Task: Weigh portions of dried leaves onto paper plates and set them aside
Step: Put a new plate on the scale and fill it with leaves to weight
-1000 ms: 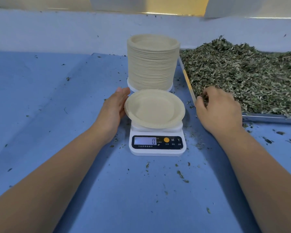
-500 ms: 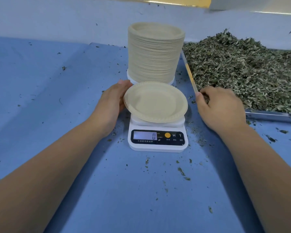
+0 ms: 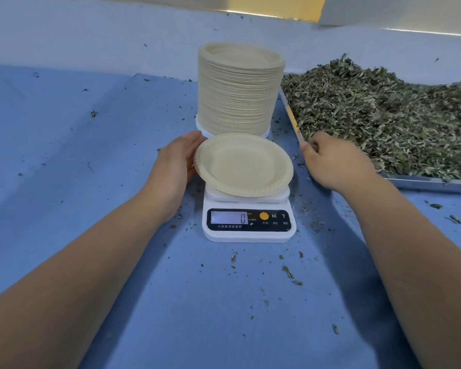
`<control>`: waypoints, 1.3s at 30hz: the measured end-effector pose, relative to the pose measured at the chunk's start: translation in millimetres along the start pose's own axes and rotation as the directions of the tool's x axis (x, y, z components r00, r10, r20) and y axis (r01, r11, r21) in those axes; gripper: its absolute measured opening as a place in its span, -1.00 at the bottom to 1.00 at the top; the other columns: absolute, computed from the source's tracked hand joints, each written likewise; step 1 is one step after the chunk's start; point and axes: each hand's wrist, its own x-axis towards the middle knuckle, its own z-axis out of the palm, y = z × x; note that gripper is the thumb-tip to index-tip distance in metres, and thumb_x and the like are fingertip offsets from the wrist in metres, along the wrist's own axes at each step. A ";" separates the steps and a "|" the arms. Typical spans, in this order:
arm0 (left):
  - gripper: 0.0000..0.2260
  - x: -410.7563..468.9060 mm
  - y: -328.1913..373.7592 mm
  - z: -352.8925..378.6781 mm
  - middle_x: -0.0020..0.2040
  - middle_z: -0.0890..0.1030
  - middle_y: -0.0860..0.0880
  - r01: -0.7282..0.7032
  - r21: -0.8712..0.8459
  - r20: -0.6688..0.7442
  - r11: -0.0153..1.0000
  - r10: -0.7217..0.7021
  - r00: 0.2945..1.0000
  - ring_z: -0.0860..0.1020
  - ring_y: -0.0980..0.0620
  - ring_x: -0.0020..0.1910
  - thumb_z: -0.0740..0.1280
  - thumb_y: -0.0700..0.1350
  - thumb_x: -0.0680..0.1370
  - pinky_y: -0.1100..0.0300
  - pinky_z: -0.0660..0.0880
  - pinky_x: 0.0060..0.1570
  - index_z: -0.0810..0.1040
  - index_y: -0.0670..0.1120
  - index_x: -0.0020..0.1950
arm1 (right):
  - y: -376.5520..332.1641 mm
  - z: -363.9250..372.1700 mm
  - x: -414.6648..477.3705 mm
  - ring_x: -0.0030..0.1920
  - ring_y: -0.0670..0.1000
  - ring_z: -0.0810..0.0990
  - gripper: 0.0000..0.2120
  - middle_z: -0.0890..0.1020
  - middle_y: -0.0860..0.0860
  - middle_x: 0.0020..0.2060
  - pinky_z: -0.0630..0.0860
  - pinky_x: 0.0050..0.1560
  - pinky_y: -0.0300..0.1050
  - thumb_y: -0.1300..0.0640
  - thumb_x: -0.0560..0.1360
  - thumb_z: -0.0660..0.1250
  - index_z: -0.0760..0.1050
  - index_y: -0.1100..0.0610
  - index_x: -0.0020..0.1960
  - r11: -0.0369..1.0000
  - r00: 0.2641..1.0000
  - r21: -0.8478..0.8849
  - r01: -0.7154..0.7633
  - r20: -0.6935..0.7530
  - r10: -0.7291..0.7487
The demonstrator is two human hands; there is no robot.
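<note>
Head view, looking down over both bare forearms onto a table under a blue cover (image 3: 91, 161). At the centre I see a small white kitchen scale (image 3: 248, 234) with one empty paper plate (image 3: 244, 165) resting on its platform and overhanging it on all sides. The scale's display (image 3: 229, 217) reads 0, and an orange button (image 3: 264, 216) sits just to its right.

The left hand (image 3: 173, 169) stands on edge beside the plate. Its fingers are straight and close together, with the fingertips (image 3: 194, 136) against the plate's left rim, touching rather than gripping it.

The right hand (image 3: 336, 163) lies to the right of the scale, with its back toward me and its fingers curled under. It is at the near left corner of a metal tray (image 3: 423, 181). I cannot tell whether the curled fingers hold any leaves — the palm is hidden.

The tray is heaped with dried leaves (image 3: 383, 115), green-grey and finely broken, reaching out of frame at the right.

Directly behind the scale stands a tall stack of paper plates (image 3: 240, 89), its base just beyond the far rim of the single plate. The stack sits just left of the tray's edge.

Leaf crumbs (image 3: 288, 271) are scattered over the blue cover — thickest around the scale and in front of it.
</note>
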 end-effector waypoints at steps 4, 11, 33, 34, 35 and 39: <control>-0.78 2.9 -1.8 -1.9 -0.18 0.66 0.24 0.016 0.007 -0.044 1.000 -0.016 0.999 0.62 0.26 -0.14 0.25 0.28 0.26 0.21 0.54 0.05 0.65 0.25 -0.36 | 2.5 -6.1 11.3 -0.32 0.12 0.45 -0.69 0.50 0.09 -0.32 0.34 -0.32 -0.07 0.01 0.66 0.16 0.36 0.09 -0.23 0.997 0.993 0.068 -0.037 -0.112 0.045; -0.74 4.2 -3.8 -4.5 -0.07 0.70 0.20 0.035 0.053 -0.083 0.998 -0.031 0.996 0.65 0.17 -0.01 0.24 0.32 0.32 -0.06 0.50 0.31 0.69 0.27 -0.27 | 7.7 -5.9 17.0 -0.27 0.21 0.52 -0.75 0.56 0.11 -0.29 0.51 -0.26 0.01 0.02 0.67 0.15 0.51 0.15 -0.01 0.992 0.948 0.121 -0.036 -0.310 0.072; -0.70 3.6 -5.1 -3.6 0.06 0.72 0.14 0.042 0.101 -0.137 0.994 -0.028 0.990 0.64 0.04 0.18 0.20 0.35 0.35 -0.14 0.46 0.36 0.69 0.30 -0.21 | 8.7 -1.4 15.2 -0.43 0.11 0.45 -0.74 0.45 -0.02 -0.42 0.36 -0.42 -0.08 -0.03 0.69 0.12 0.45 0.10 -0.03 0.983 0.865 0.162 0.084 -0.502 0.009; -0.69 4.0 -5.2 -3.6 0.06 0.72 0.15 0.043 0.101 -0.137 0.994 -0.029 0.990 0.65 0.04 0.18 0.20 0.35 0.35 -0.14 0.47 0.36 0.69 0.29 -0.21 | 8.3 -1.4 15.3 -0.42 0.12 0.45 -0.73 0.46 -0.02 -0.41 0.38 -0.40 -0.06 -0.03 0.69 0.12 0.46 0.10 -0.04 0.982 0.858 0.169 0.083 -0.514 0.015; -0.69 4.3 -5.3 -3.8 0.05 0.72 0.16 0.041 0.100 -0.135 0.994 -0.027 0.990 0.65 0.03 0.17 0.20 0.35 0.35 -0.14 0.47 0.36 0.68 0.29 -0.22 | 8.2 -1.4 15.4 -0.41 0.14 0.46 -0.72 0.47 -0.01 -0.40 0.41 -0.39 -0.04 -0.03 0.69 0.12 0.48 0.12 -0.02 0.980 0.845 0.180 0.084 -0.534 0.026; -0.72 2.8 -4.5 -2.3 -0.01 0.69 0.15 0.030 0.088 -0.122 0.996 -0.019 0.992 0.64 -0.01 0.16 0.21 0.34 0.33 -0.14 0.46 0.37 0.65 0.27 -0.28 | 7.5 -1.7 12.6 -0.39 0.18 0.49 -0.70 0.50 0.04 -0.38 0.49 -0.36 0.04 -0.02 0.69 0.13 0.52 0.16 0.01 0.975 0.851 0.199 0.095 -0.525 0.024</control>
